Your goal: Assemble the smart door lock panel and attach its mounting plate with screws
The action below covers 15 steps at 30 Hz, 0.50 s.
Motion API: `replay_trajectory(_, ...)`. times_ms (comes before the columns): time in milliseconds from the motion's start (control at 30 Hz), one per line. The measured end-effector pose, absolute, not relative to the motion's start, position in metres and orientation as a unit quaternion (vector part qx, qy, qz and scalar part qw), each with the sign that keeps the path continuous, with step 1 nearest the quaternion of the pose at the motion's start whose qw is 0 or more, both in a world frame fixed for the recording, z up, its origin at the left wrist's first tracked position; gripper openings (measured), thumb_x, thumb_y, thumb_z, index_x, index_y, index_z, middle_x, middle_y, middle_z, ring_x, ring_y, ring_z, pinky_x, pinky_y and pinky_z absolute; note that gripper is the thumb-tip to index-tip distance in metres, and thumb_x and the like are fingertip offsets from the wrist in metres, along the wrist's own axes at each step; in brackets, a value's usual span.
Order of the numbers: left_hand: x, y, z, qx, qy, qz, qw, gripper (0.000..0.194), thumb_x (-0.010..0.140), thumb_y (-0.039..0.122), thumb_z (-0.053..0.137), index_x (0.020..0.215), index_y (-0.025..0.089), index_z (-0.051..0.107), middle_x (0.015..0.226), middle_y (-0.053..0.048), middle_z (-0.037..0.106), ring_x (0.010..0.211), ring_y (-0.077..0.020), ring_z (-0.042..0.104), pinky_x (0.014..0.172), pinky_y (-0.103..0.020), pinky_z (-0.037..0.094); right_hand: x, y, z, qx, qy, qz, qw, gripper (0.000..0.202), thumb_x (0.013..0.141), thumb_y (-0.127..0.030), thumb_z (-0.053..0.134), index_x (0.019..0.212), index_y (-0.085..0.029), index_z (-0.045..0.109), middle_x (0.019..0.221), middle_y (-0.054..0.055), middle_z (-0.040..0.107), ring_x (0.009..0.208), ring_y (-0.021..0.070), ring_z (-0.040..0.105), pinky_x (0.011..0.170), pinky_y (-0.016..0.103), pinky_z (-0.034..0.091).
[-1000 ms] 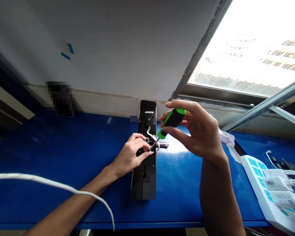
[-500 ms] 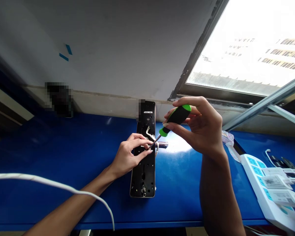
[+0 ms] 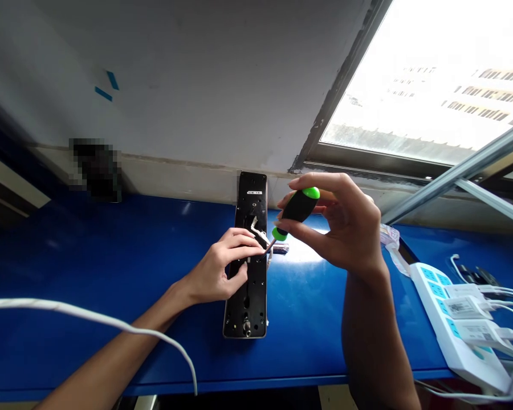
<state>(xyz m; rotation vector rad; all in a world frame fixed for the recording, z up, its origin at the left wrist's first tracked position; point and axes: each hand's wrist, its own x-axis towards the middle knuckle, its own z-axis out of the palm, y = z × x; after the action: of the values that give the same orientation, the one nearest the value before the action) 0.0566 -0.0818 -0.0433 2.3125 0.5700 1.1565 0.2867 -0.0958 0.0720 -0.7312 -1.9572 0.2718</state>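
A long black metal plate [image 3: 254, 296] with screw holes, a white label and a short white cable lies upright in view on the blue table. My right hand [image 3: 342, 222] grips a black and green screwdriver [image 3: 299, 206], whose tip slants down to the plate's right side. Across the plate's middle rests my left hand [image 3: 222, 265], thumb and index finger apart, fingertips beside the screwdriver tip. Nothing shows between those fingers.
At the right stands a white power strip [image 3: 457, 330] with several chargers and cables plugged in. A white cable [image 3: 111, 323] crosses the lower left. Behind are a wall, a window and a metal bar [image 3: 444, 181]. A dark, pixelated object [image 3: 98, 173] stands at the back left.
The left thumb has moved away from the index finger, opening the pinch near the tip. The screwdriver handle is more upright and slightly further left. The whole view has shifted a little.
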Motion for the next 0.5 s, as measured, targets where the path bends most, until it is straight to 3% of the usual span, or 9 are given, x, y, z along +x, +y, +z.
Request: replay_trajectory(500, 0.056, -0.08, -0.051, 0.875, 0.226, 0.386, 0.186, 0.042, 0.087, -0.002, 0.053, 0.119, 0.018, 0.072, 0.123, -0.01, 0.071, 0.129, -0.0274, 0.055, 0.107, -0.047, 0.055, 0.274, -0.105, 0.054, -0.281, -0.837, 0.012, 0.469, 0.038, 0.089, -0.02, 0.081, 0.123, -0.023, 0.065, 0.107, 0.004, 0.079, 0.093, 0.017, 0.076, 0.082, 0.029, 0.065)
